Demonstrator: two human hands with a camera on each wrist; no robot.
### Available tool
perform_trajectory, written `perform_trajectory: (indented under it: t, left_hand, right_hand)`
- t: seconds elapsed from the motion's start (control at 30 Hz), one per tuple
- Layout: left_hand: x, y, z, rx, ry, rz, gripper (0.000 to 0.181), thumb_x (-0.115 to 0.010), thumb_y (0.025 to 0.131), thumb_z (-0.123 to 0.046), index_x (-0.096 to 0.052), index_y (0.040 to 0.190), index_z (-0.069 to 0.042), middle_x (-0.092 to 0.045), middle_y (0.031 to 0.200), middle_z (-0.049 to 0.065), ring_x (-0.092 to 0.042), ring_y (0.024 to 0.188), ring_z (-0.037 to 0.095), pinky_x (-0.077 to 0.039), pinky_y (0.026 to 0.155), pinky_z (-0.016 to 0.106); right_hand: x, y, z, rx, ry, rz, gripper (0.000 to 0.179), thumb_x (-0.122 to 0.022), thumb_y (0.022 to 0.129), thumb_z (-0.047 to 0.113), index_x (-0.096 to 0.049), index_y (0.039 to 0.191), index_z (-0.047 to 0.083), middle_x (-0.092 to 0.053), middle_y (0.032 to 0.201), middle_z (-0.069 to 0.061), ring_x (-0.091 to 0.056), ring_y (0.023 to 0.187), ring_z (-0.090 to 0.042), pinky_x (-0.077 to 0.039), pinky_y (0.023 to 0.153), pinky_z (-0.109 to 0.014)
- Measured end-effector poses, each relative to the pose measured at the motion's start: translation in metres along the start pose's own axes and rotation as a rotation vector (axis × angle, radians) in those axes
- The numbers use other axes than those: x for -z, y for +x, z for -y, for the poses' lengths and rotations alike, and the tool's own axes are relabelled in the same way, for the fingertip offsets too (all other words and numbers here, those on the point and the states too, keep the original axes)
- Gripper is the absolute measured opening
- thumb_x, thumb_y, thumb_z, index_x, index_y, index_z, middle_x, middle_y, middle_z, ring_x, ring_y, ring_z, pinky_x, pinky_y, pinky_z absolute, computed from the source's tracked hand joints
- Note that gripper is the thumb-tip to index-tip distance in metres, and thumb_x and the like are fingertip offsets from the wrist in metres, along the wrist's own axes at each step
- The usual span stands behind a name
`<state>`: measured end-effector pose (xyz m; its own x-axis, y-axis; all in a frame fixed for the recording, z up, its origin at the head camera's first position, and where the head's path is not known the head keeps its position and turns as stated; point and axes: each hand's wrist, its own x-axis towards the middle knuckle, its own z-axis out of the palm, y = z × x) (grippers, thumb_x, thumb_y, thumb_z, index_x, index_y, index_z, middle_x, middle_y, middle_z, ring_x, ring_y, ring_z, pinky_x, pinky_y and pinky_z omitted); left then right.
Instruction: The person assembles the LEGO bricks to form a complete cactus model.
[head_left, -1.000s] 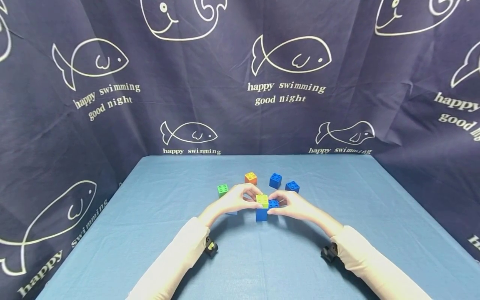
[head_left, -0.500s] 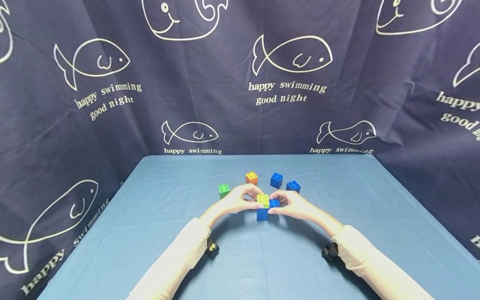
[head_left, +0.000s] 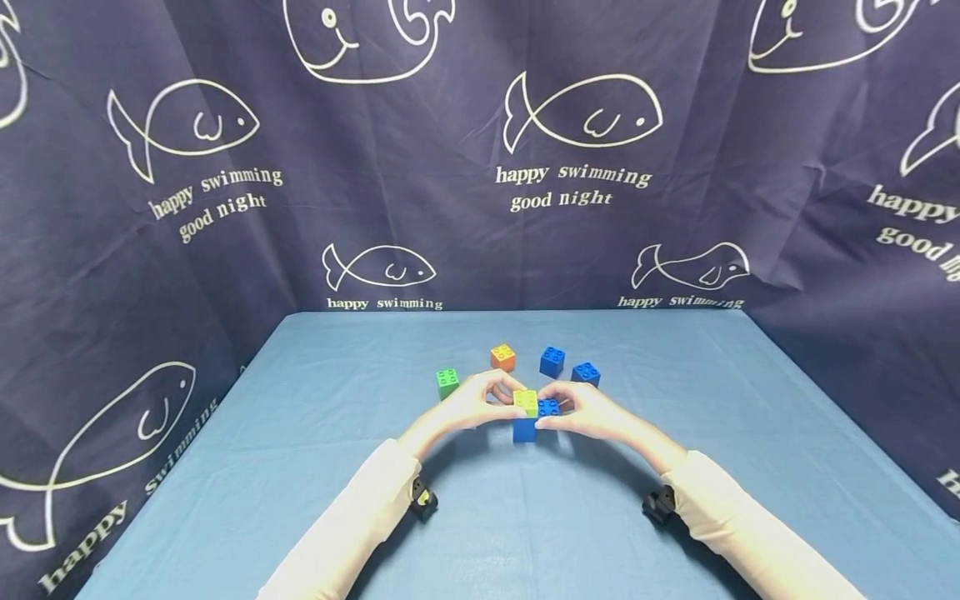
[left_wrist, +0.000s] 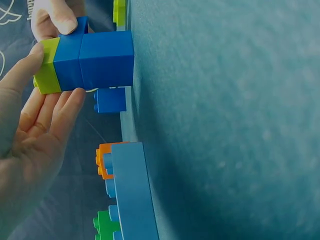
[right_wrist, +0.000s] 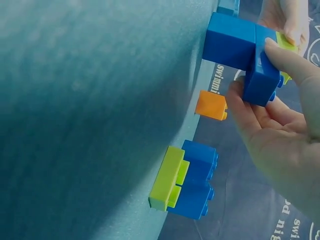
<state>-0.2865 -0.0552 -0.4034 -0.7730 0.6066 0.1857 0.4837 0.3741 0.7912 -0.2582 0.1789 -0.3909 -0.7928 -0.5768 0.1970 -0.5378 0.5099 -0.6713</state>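
Observation:
In the head view, my left hand (head_left: 480,400) and right hand (head_left: 588,408) meet over a small brick stack at the table's middle. A lime brick (left_wrist: 47,70) tops its left side, pinched between my left thumb and fingers. Under it lies a longer blue brick (right_wrist: 261,75), whose studded end juts out to the right. My right thumb and fingers grip that jutting end. A blue block (left_wrist: 107,59) forms the base below the long brick. From the head, my right fingers partly cover the long brick.
Behind the hands stand an orange brick (head_left: 502,357) and two blue bricks (head_left: 552,362) (head_left: 586,374). A green brick (head_left: 447,382) is left of them. Beside my left hand lies a long light-blue brick (left_wrist: 132,195); near my right, another lime brick (right_wrist: 167,180), both hidden from the head.
My left hand now covers more of the light-blue brick below it in the head view. Both hands keep their hold, and the stack looks unmoved.

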Motion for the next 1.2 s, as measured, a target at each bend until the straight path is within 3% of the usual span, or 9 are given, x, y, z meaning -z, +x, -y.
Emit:
perform_trajectory:
  t: [0.37, 0.93, 1.2]
  left_hand:
    - [-0.0020, 0.0030, 0.0035, 0.007, -0.004, -0.002, 0.032, -0.075, 0.079, -0.023, -0.061, 0.104, -0.009, -0.067, 0.094, 0.004, -0.063, 0.086, 0.010, -0.052, 0.079, 0.022]
    - [-0.0008, -0.0003, 0.0055, 0.079, -0.028, 0.004, 0.033, -0.075, 0.080, -0.025, -0.058, 0.103, -0.008, -0.067, 0.099, 0.004, -0.063, 0.088, 0.011, -0.050, 0.084, 0.029]
    - [0.0034, 0.0012, 0.0015, 0.071, 0.005, 0.013, 0.034, -0.076, 0.079, -0.026, -0.060, 0.103, -0.009, -0.069, 0.098, 0.004, -0.064, 0.087, 0.011, -0.052, 0.081, 0.025]
  right_hand:
    - [0.0001, 0.0024, -0.0015, -0.015, 0.013, -0.001, 0.040, -0.073, 0.081, 0.027, -0.061, 0.110, 0.003, -0.066, 0.108, -0.011, -0.061, 0.104, -0.027, -0.049, 0.091, -0.045]
    - [-0.0062, 0.0057, 0.0034, -0.002, -0.006, -0.009, 0.036, -0.071, 0.083, 0.029, -0.063, 0.109, 0.006, -0.067, 0.107, -0.009, -0.061, 0.103, -0.027, -0.049, 0.090, -0.048]
    - [-0.0054, 0.0070, 0.0037, 0.005, -0.042, -0.012, 0.040, -0.072, 0.082, 0.031, -0.064, 0.111, 0.006, -0.068, 0.108, -0.009, -0.063, 0.103, -0.026, -0.050, 0.090, -0.046]
